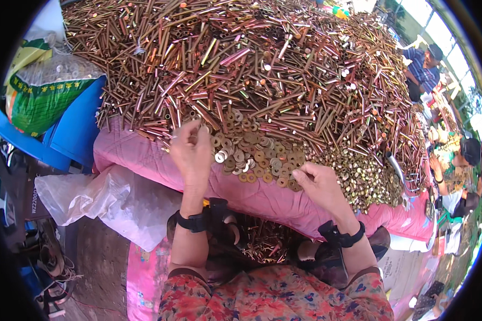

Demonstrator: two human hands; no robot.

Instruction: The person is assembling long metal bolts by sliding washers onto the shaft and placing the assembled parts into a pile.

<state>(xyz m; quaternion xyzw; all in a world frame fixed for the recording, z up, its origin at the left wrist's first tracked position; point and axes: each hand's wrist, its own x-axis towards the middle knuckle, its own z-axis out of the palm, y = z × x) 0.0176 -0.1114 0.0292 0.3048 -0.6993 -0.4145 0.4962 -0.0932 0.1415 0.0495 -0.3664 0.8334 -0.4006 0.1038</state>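
My left hand [191, 155] is raised at the near edge of a big heap of metal tubes [225, 59], its fingers curled together in a pinch. What lies between those fingertips, if anything, is too small to make out. A patch of flat round washers [260, 155], brass-coloured and silver, spreads between my hands. At the right edge of the washers, my right hand [321, 184] is closed with thumb and forefinger down by the nearest ones; its grip is partly hidden. Beside it on the right sits a pile of small shiny nuts [353, 171].
A pink quilted cloth [144, 155] lies under the heap. Left are a green printed sack [43, 101], a blue bin [77, 125] and clear plastic sheeting [107, 200]. A curved metal handle [397, 168] is at right. Other people [426, 69] sit at far right.
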